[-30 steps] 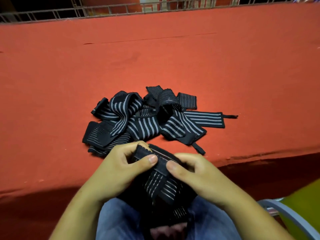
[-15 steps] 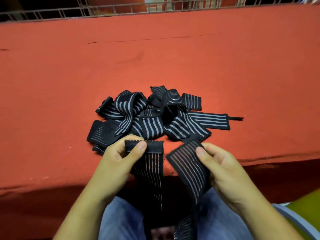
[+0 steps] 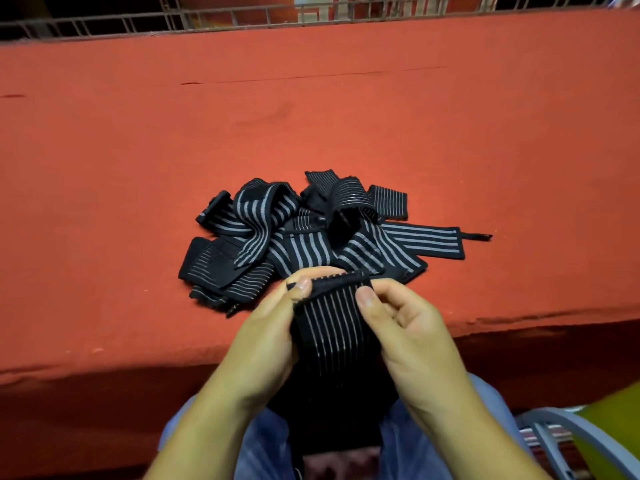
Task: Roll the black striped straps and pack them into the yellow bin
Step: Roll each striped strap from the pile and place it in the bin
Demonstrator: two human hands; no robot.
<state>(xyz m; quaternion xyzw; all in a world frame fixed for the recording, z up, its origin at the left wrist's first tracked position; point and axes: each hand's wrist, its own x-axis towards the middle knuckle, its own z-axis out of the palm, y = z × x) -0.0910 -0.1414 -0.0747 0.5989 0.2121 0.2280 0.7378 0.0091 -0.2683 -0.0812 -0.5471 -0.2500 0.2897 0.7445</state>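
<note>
A black strap with thin grey stripes [image 3: 329, 320] hangs from both hands over my lap, its top end level with the table's front edge. My left hand [image 3: 273, 334] pinches the strap's upper left corner between thumb and fingers. My right hand [image 3: 408, 330] pinches the upper right corner. Behind them, a tangled pile of black striped straps [image 3: 311, 237] lies on the red table [image 3: 138, 168]. A sliver of the yellow bin [image 3: 616, 420] shows at the lower right edge.
The table's front edge runs just beneath my hands. A grey chair frame [image 3: 568, 431] stands at the lower right beside the bin. A metal railing [image 3: 242, 15] runs along the table's far side. My knees in blue jeans [image 3: 266, 448] are below.
The strap was bunched in both hands, then spread into two hanging lengths. Now my hands have come together, holding one flat end by its two top corners.
</note>
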